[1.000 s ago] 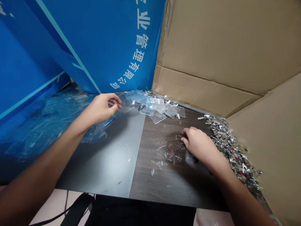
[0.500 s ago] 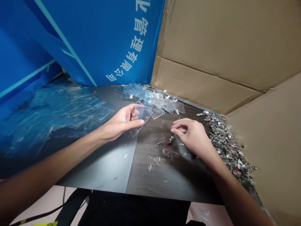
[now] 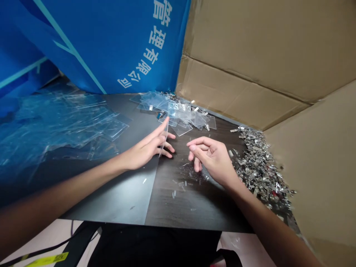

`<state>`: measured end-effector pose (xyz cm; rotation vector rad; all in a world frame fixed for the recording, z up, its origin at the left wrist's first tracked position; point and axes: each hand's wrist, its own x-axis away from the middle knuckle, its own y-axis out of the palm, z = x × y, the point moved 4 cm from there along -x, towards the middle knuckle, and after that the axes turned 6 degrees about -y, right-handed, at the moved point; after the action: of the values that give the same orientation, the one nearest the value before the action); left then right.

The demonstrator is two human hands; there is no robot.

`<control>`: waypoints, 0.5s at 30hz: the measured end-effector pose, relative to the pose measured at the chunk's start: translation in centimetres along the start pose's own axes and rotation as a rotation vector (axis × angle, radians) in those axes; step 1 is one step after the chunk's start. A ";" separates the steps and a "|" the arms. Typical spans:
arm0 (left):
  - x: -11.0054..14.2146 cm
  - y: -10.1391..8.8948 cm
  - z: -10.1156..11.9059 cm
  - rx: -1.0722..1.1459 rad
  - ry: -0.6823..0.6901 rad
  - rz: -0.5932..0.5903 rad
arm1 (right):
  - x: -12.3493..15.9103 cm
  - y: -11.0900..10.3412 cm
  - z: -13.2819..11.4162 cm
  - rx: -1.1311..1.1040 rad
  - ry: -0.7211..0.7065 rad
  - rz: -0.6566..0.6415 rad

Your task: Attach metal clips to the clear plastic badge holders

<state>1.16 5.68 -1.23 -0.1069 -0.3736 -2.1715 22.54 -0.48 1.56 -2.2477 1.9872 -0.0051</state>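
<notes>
Left hand [image 3: 146, 148]: fingers [image 3: 169, 147] around a thin clear plastic sheet [image 3: 164, 135], upright, seemingly gripped
Right hand [image 3: 213, 157]: fingers [image 3: 197, 165] curled, apart, empty, over the dark desk [image 3: 211, 215], near shiny metal clips [image 3: 258, 170]

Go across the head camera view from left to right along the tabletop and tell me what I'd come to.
Clear plastic sleeves, left hand, right hand, pile of metal clips, cardboard sheet.
</notes>
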 end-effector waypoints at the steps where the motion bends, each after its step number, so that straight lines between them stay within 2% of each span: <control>1: 0.1 0.1 -0.2 0.019 -0.005 -0.033 | 0.0 0.2 0.2 -0.024 0.008 -0.006; 7: 1.0 1.6 0.5 0.087 0.008 -0.161 | 0.4 0.6 -0.2 0.002 -0.057 -0.065; 15: 1.0 1.9 0.8 0.142 -0.043 -0.049 | 0.5 1.4 0.4 -0.162 0.011 -0.088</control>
<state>2.01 4.06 0.13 -0.0662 -0.5584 -2.1861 21.25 -1.08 0.93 -2.4369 1.9582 0.1394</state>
